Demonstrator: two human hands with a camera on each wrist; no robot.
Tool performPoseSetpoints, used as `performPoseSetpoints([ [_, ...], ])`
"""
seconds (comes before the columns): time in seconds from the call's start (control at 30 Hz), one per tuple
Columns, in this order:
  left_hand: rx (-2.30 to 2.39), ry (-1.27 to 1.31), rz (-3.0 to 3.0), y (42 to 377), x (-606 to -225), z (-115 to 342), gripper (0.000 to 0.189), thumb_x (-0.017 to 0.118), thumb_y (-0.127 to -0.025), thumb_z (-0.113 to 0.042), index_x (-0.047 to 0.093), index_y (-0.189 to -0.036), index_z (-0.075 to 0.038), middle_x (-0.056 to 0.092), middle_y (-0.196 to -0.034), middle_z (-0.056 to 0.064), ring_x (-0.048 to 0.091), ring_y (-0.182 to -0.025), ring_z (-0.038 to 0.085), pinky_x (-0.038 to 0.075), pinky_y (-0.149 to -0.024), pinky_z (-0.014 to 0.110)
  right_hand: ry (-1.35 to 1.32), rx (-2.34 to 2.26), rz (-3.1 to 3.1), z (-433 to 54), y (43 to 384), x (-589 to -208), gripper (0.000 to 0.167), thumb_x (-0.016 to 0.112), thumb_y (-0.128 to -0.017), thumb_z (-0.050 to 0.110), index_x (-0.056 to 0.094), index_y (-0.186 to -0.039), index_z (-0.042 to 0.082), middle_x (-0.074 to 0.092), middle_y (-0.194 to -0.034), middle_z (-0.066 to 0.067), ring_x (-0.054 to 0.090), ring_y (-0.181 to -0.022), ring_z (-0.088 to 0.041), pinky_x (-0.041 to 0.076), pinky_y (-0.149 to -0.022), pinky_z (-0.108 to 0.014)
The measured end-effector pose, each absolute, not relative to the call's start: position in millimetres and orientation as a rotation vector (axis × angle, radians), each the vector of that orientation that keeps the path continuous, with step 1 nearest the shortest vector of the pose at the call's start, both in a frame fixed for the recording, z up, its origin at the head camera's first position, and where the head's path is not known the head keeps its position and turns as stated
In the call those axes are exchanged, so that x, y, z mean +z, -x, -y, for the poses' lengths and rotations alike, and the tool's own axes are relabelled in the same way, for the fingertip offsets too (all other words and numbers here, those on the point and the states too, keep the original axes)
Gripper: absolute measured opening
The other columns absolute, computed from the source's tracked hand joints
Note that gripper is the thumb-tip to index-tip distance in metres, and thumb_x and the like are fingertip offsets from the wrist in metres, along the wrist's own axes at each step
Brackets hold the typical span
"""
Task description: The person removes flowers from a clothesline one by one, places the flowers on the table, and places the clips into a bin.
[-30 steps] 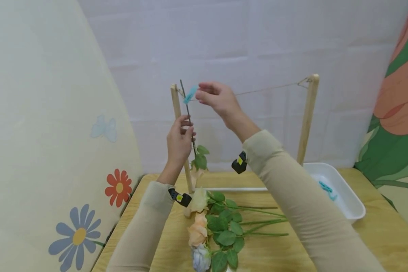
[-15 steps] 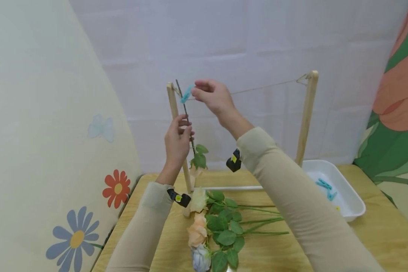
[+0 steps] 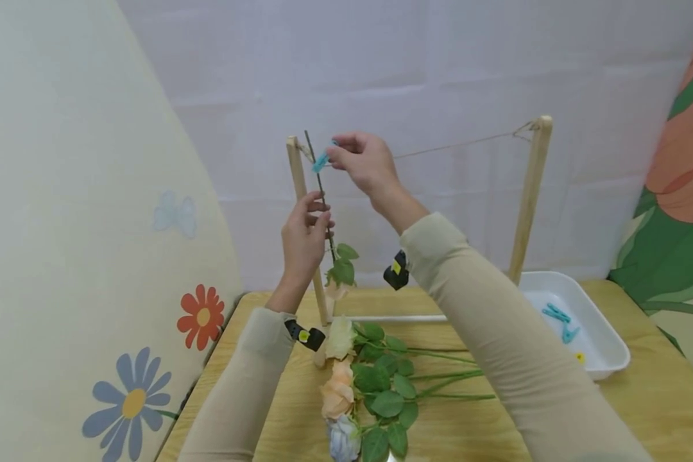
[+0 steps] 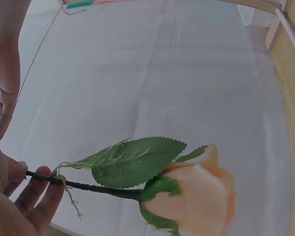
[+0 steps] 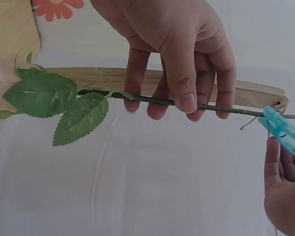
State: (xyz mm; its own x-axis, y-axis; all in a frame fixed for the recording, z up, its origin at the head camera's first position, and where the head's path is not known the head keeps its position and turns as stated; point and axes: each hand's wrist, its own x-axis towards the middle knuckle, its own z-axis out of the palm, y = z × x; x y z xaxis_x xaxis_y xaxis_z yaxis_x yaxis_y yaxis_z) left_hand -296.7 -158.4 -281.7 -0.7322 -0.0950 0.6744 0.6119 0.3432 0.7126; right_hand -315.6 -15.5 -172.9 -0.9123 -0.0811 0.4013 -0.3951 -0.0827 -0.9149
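An artificial peach rose (image 4: 191,196) hangs bloom down beside the left wooden post (image 3: 296,168). My left hand (image 3: 305,240) pinches its dark stem (image 5: 152,100) between thumb and fingers, above the green leaves (image 5: 42,94). Near the stem's upper end, a blue clothespin (image 5: 280,130) sits across it where the string (image 3: 450,147) runs by. My right hand (image 3: 371,165) holds the clothespin's handle end between thumb and fingers. In the head view its bloom is mostly hidden behind the flowers and post.
Several artificial roses (image 3: 337,388), cream, peach and pale blue, lie on the wooden table (image 3: 439,436) with stems pointing right. A white tray (image 3: 609,337) at the right holds blue clothespins (image 3: 556,313) and something yellow (image 3: 580,357). The right post (image 3: 531,199) carries the string's other end.
Both hands, the rose and the clothespin keep nearly the same place against the post. My right fingers lie slightly further over the clothespin's handle. The head view has shifted a little.
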Motion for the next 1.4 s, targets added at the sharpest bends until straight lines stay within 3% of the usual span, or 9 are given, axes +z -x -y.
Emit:
performPoseSetpoints([
  [0.3,-1.406,0.508,1.963,296,-283,154,0.034,0.061,-0.098,0.002,0.060,-0.132,0.002,0.069,-0.107,0.020,0.070,-0.079,0.030,0.059,-0.061,0.021,-0.413,2.033,1.838,15,311,-173,0.019,0.068,-0.096,0.008,0.067,-0.112,-0.002,0.070,-0.098,-0.010,0.072,-0.087,-0.022,0.060,-0.078,-0.024],
  [0.57,-1.347,0.538,1.962,295,-286,154,0.032,0.063,-0.097,0.004,0.062,-0.129,0.001,0.070,-0.105,0.020,0.071,-0.078,0.033,0.059,-0.062,0.025,-0.419,2.074,1.618,2,307,-169,0.014,0.065,-0.097,0.004,0.064,-0.109,-0.003,0.065,-0.096,-0.007,0.069,-0.089,-0.021,0.061,-0.079,-0.028],
  [0.9,-1.283,0.573,1.995,294,-285,155,0.032,0.062,-0.097,0.003,0.060,-0.129,0.002,0.069,-0.105,0.019,0.070,-0.078,0.030,0.057,-0.063,0.018,-0.608,2.138,1.573,-17,306,-170,0.028,0.062,-0.100,0.006,0.060,-0.125,-0.005,0.064,-0.104,-0.006,0.066,-0.097,-0.021,0.061,-0.083,-0.033],
  [1.2,-1.252,0.637,2.023,286,-278,154,0.032,0.061,-0.097,0.005,0.060,-0.129,0.004,0.069,-0.105,0.020,0.071,-0.078,0.030,0.057,-0.063,0.018,-0.711,2.068,1.637,-40,303,-179,0.030,0.064,-0.099,0.008,0.063,-0.127,-0.002,0.068,-0.104,-0.007,0.067,-0.096,-0.024,0.061,-0.082,-0.033],
  [1.4,-1.206,0.686,2.020,284,-275,152,0.031,0.063,-0.096,0.006,0.061,-0.127,0.004,0.070,-0.104,0.020,0.071,-0.077,0.031,0.060,-0.063,0.027,-0.721,2.037,1.711,-55,300,-184,0.031,0.064,-0.100,0.008,0.062,-0.129,0.000,0.067,-0.106,-0.007,0.067,-0.096,-0.023,0.061,-0.083,-0.032],
])
